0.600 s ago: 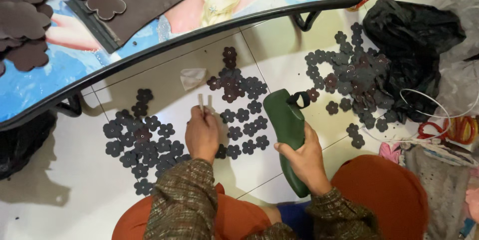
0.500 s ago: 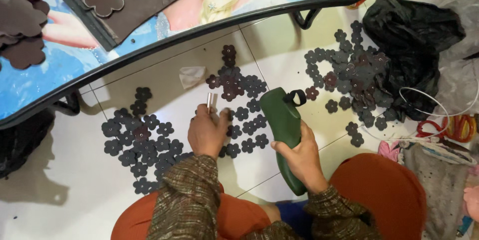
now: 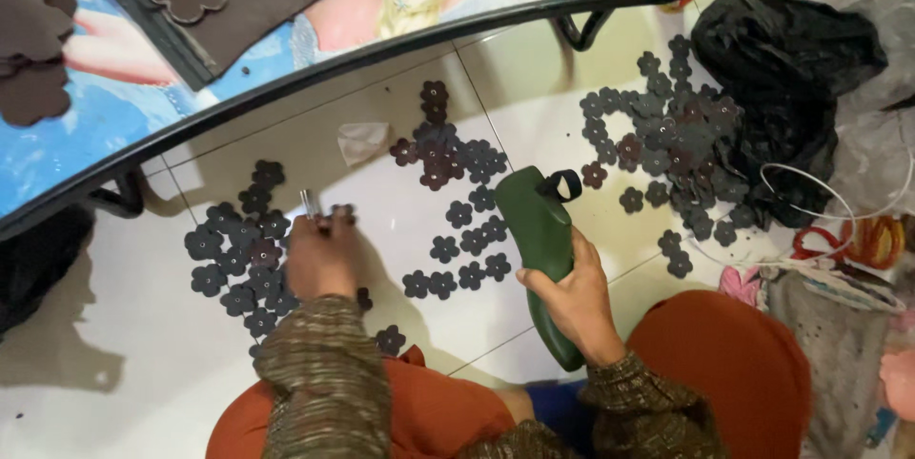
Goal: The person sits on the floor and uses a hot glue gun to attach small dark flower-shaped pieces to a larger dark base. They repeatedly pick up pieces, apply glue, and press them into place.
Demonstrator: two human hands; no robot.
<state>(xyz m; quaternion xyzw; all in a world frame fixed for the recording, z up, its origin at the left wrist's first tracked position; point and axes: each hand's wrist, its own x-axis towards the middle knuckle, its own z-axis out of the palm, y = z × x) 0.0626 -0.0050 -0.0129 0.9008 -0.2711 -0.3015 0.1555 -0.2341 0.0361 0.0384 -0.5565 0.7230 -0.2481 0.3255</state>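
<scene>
— Gripping the dark green long-bodied plastic tool (image 3: 541,259), the right hand (image 3: 570,299) is clamped round its lower body above white floor tiles (image 3: 86,345). The left?

— The left hand (image 3: 321,259) pinches a small thin metal piece (image 3: 309,204) over the left cluster of dark flower-shaped cutouts (image 3: 238,254).

— Room to move?

— Bare tile lies between clusters; the black curved table rim (image 3: 381,51) bounds the far side.

— Anything crowding?

— A crumpled black plastic bag (image 3: 782,87) sits right, touching more cutouts; I cannot tell its contents.
</scene>
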